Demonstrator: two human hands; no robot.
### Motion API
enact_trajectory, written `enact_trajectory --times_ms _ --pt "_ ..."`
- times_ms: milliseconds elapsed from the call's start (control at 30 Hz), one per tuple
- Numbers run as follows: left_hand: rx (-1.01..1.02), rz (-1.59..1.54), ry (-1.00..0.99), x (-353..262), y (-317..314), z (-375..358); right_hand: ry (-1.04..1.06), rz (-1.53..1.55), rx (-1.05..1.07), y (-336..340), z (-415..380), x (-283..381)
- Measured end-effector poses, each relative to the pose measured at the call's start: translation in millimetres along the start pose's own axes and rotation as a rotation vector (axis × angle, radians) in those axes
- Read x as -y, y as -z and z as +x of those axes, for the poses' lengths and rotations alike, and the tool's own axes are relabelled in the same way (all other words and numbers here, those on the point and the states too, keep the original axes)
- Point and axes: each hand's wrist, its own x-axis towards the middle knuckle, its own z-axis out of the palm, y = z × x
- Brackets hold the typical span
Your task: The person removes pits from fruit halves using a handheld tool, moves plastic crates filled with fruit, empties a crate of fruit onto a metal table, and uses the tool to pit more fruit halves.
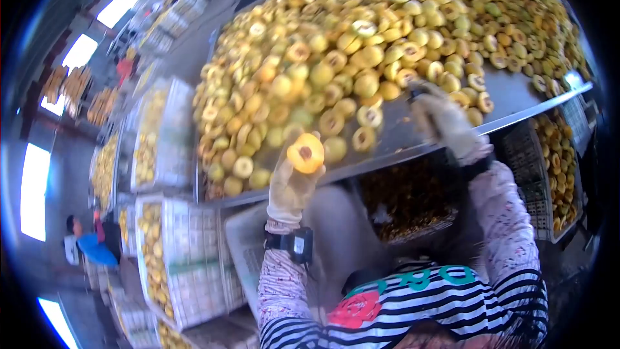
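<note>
The fruit [306, 153] is orange, the shirt [433, 300] black-striped.

Right hand, cream fabric glove [445, 119]: blurred; finger positions unclear. Small dark object [416, 90] at its fingertips: kind indeterminable.

Left hand, cream fabric glove [290, 190]: fingertips partly hidden behind one round, halved yellow fruit with brown hollow [305, 153].

Heap of halved yellow fruit [413, 22]: blurred beyond the left hand. Flat grey metal table [510, 87]: largely hidden beneath the heap.

Dark mass of small pieces [410, 207], below table: shadowed, kind unclear.

Grey slatted plastic crate [526, 158], right: partly hidden under table.

Black-and-white striped fabric garment [452, 307]: cut off by lower edge.

Distant person in blue top [97, 249]: too small for detail.
</note>
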Motion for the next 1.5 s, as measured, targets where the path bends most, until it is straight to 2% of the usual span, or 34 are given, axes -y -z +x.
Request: enact_trajectory --times_ms 33,67,100,133,167,200,267,333,400,467,533,567,633,667,700,733,800,833,933,967,1033,1133,1167,1200,1233,1333,1367,1400,1467,1500 --pt "-0.036 -0.035 -0.032 -6.3 9.0 -31.3 0.006 0.131 0.022 6.0 -7.6 0.2" --pt "-0.071 -0.074 -0.063 -11.1 17.9 -62.8 -0.065 0.348 -0.061 0.8 -14.6 5.1" --pt "-0.12 -0.114 -0.095 -14.8 36.1 -95.7 -0.193 0.431 -0.268 -21.7 -38.1 43.2" --pt "-0.092 -0.121 -0.117 -19.7 53.1 -122.4 -0.223 0.501 -0.241 -26.9 -57.6 53.1" --pt "-0.158 -0.109 -0.15 -20.4 65.7 -145.4 -0.255 0.569 -0.215 -32.2 -76.9 62.9" --pt "-0.216 -0.102 -0.173 -18.3 74.9 -167.1 -0.185 0.635 0.046 -3.4 -93.7 48.7" --pt "-0.236 -0.099 -0.192 -12.4 87.1 -191.8 -0.206 0.533 0.108 -8.0 -128.1 43.0" --pt "-0.183 -0.125 -0.209 -6.8 75.0 -188.9 -0.341 0.287 0.45 -32.4 -146.7 46.9" --pt "-0.15 -0.042 -0.181 2.3 34.7 -162.0 -0.614 0.37 0.183 -80.1 -173.4 30.1" --pt "-0.003 0.01 -0.089 14.8 13.2 -132.8 -0.574 0.516 0.065 -118.4 -175.3 23.7" --pt "-0.026 0.039 -0.023 28.0 -15.6 -113.8 -0.523 0.75 0.213 -129.7 -175.4 37.5" --pt "-0.003 0.168 -0.014 33.9 -28.0 -106.7 -0.487 0.584 0.304 -126.6 -176.2 36.8" --pt "0.019 0.147 0.025 44.5 -44.9 -99.4 -0.143 0.0 0.288 -127.5 -175.6 13.2" --pt "0.023 0.138 0.045 50.6 -49.6 -97.9 0.162 -0.417 0.171 -132.7 -176.4 1.2" --pt "0.061 0.168 0.059 61.1 -46.2 -97.5 0.078 -0.453 0.087 -135.3 -178.8 12.2" --pt "0.037 0.191 0.053 70.4 -47.0 -98.1 0.21 -0.487 -0.001 -138.9 -176.3 10.4" --pt "-0.012 0.242 0.04 88.2 -58.2 -97.9 0.303 -0.487 -0.068 -149.7 -168.8 16.1" --pt "-0.109 0.312 0.006 99.7 -74.7 -96.1 0.409 -0.746 0.021 -142.9 -160.0 0.5" --pt "-0.162 0.409 0.031 127.0 -48.4 -90.9 0.359 -0.881 0.144 -125.1 -156.6 -17.4" --pt "-0.278 0.411 0.135 127.6 -58.9 -85.7 0.307 -0.821 0.148 -122.1 -156.5 -21.2" --pt "-0.264 0.551 0.132 142.4 -45.7 -84.8 0.21 -0.705 0.148 -115.6 -152.7 -28.0" --pt "-0.307 0.718 0.056 156.7 -59.5 -76.7 0.127 -0.396 0.024 -102.8 -151.7 -51.3" --pt "-0.282 0.819 -0.009 161.0 -65.8 -68.0 -0.173 -0.031 0.026 -97.8 -147.4 -55.9" --pt "-0.252 0.919 -0.081 165.5 -69.5 -59.5 -0.123 -0.036 0.015 -91.5 -147.7 -49.1" --pt "-0.245 0.874 -0.085 169.3 -71.5 -52.8 -0.089 -0.066 -0.023 -88.0 -147.0 -46.2" --pt "-0.24 0.905 -0.034 173.9 -79.6 -35.4 -0.001 -0.233 -0.079 -75.0 -150.1 -40.3" --pt "-0.307 0.812 -0.028 182.0 -79.3 -32.7 0.028 -0.309 -0.087 -70.0 -152.5 -38.1" --pt "-0.342 0.687 0.064 184.7 -82.5 -27.1 0.287 -0.511 -0.037 -66.1 -154.8 -44.7" --pt "-0.476 0.624 0.214 172.6 -87.6 -10.7 0.167 -0.662 0.141 -70.5 -177.1 -51.8" --pt "-0.556 0.504 0.292 162.7 -102.4 -8.1 0.085 -0.605 0.147 -64.6 -181.4 -54.7"
